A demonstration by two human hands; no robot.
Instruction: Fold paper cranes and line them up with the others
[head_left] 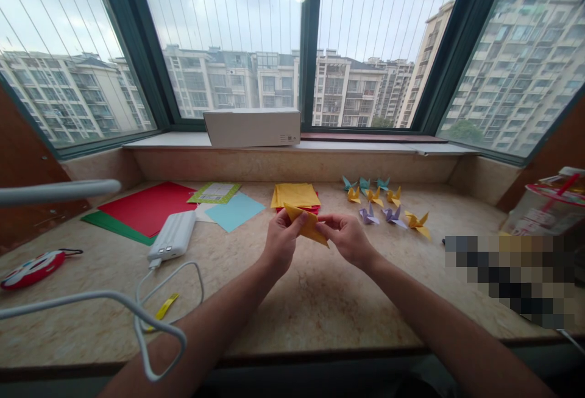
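Between my two hands is a folded piece of yellow origami paper (309,227), held up over the stone counter. My left hand (281,241) pinches its left side, thumb on top. At its right edge, my right hand (346,238) grips with thumb and fingertips. Just behind the hands lies a stack of yellow paper squares (295,195) with red paper beneath it. Several folded paper cranes stand in rows to the right: teal cranes (364,184) at the back, yellow cranes (373,197) in the middle, purple cranes (393,216) and a larger yellow crane (417,223) in front.
Left are red paper (148,206), green paper (119,230), light blue paper (235,211), a white power bank (172,235) with a looping cable (109,295), and a red-and-white object (36,269). A white box (252,128) sits on the sill. A plastic cup (546,206) stands right, near a pixelated area.
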